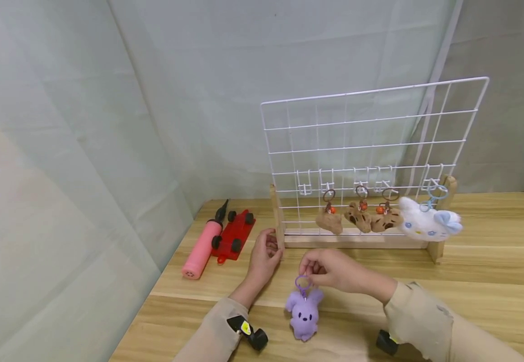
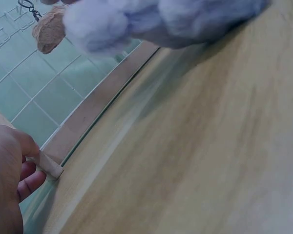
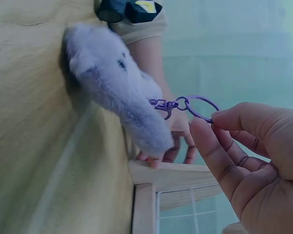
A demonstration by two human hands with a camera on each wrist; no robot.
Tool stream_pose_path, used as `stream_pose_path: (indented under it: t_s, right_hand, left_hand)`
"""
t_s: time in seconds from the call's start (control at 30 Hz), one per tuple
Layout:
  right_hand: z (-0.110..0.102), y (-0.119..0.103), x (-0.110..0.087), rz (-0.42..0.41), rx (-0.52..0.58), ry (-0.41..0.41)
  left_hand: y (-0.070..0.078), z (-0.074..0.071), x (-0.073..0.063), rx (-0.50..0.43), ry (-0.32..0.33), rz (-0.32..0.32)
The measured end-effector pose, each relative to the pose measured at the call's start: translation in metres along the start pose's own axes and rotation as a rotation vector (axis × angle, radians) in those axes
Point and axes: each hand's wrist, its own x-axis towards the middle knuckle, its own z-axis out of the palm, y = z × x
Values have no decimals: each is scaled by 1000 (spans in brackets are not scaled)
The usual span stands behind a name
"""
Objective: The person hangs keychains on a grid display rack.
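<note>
A purple plush keychain (image 1: 304,315) with long ears and a small dark face hangs by its purple ring. My right hand (image 1: 336,271) pinches that ring (image 3: 203,101) between thumb and index finger, as the right wrist view shows. Farther left, my left hand (image 1: 264,259) grips the wooden foot (image 2: 50,165) at the left end of the white wire grid rack (image 1: 375,94). On the rack's hooks hang brown plush keychains (image 1: 329,221) and a white cat-shaped plush (image 1: 426,223) with a blue ring and bow. The leftmost hook (image 1: 304,187) carries no keychain.
Left of the rack lie a pink hand pump (image 1: 204,249) with a black nozzle and a red toy car (image 1: 235,235) with black wheels. The wooden table (image 1: 180,322) ends near pale curtains (image 1: 85,151) at the left and back.
</note>
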Motion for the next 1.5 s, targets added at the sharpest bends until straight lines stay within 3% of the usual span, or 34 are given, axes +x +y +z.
stream_pose_path:
  t_s: [0.3,0.8,0.97,1.2,1.37,1.5]
  right_hand:
    - [-23,-15,2,6,-1,7]
    - [-62,-37,15,57,-144,74]
    - [-72,-41,20,77,-168,89]
    - [-92,-46,29,33,-237,126]
    - [-104,-49,36,84,-207,121]
    - [-111,-49,43,88,-249,128]
  left_hand:
    - [0,-1,-1,-8,-8,16]
    - [-1,-1,-1,-11,-8,-1]
    - [-1,-1,0,-14,-15,-9]
    - [-3,0,1,-10,-16,-9]
    - [-1,-1,1,-2,-14,-2]
    - [-1,-1,1,-10,-16,1]
